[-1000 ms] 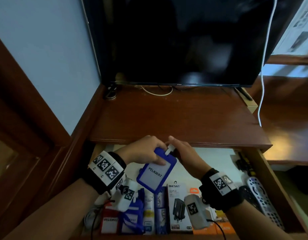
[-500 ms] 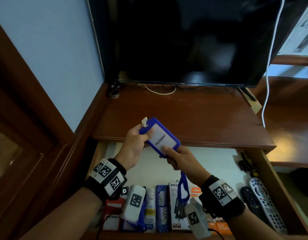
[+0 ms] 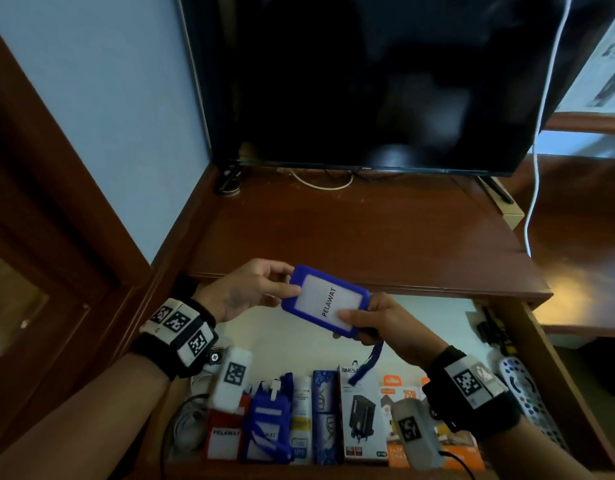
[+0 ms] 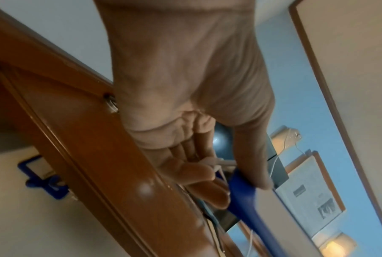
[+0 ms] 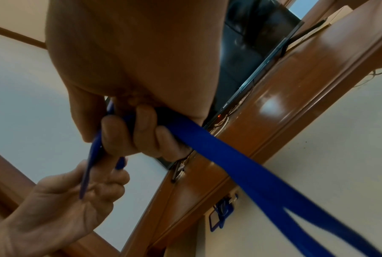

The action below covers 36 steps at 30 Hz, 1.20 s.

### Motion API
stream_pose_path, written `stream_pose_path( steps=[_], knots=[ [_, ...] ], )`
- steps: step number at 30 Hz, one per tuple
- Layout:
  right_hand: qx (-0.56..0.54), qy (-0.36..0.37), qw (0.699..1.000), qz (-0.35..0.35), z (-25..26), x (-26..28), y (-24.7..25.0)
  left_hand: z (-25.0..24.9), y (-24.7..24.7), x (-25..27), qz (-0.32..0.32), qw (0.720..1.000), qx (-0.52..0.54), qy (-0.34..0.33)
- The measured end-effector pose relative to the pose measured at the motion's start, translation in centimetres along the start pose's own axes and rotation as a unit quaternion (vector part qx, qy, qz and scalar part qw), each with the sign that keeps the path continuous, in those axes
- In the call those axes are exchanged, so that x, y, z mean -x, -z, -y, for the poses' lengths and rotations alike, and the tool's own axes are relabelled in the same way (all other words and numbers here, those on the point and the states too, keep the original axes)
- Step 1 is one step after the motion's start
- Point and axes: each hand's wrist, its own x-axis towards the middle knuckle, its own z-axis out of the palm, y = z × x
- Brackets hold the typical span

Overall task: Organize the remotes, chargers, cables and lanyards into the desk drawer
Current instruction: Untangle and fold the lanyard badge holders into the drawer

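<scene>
From the head view, a blue badge holder [image 3: 325,301] was held above the open drawer [image 3: 555,368], just before the tabletop [image 3: 351,233] edge; the left hand [image 3: 245,289] pinched its far end, the right hand [image 3: 378,322] its near end, with the strap [image 3: 366,365] hanging below. The holder was judged light and fairly stiff, best taken by its rim.

From the left wrist view, thumb and fingers [image 4: 207,175] were closed on the blue edge.

From the right wrist view, the strap [image 5: 240,167] was gripped under curled fingers [image 5: 141,132]; limp and likely to snag, it was judged best gathered first
</scene>
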Motion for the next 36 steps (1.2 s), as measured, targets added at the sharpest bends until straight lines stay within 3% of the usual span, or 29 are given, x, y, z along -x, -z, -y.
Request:
stream_pose_path(
  steps=[6,9,14,19,22,25,32,36],
  knots=[
    [-0.001,-0.016,1.0,0.009,-1.0,-0.2,0.1,0.8,-0.3,0.0,-0.008,0.996,-0.092,0.004],
    [-0.01,-0.02,1.0,0.017,-1.3,-0.1,-0.1,0.9,-0.5,0.1,0.02,0.998,-0.053,0.021],
    [0.019,-0.021,0.999,0.03,-1.8,0.1,-0.6,0.6,-0.6,0.2,0.057,0.988,-0.132,0.059],
    [0.051,-0.028,0.998,0.012,-2.6,0.0,-0.5,0.1,-0.5,0.3,0.026,0.982,-0.18,0.044],
    [0.027,0.01,0.998,-0.061,-3.9,0.1,-0.1,-0.6,0.3,0.7,0.0,0.984,-0.176,0.022],
    [0.032,0.003,0.994,-0.101,-4.9,0.0,0.2,-1.5,1.0,1.2,-0.033,0.99,-0.136,0.003],
    [0.094,0.017,0.992,-0.083,-4.6,-1.5,-0.8,-3.9,-0.1,1.8,-0.027,0.998,-0.057,-0.028],
    [0.05,0.07,0.995,-0.053,-2.9,-2.2,-2.2,-4.7,-1.3,1.5,0.007,0.998,-0.059,-0.03]
  ],
)
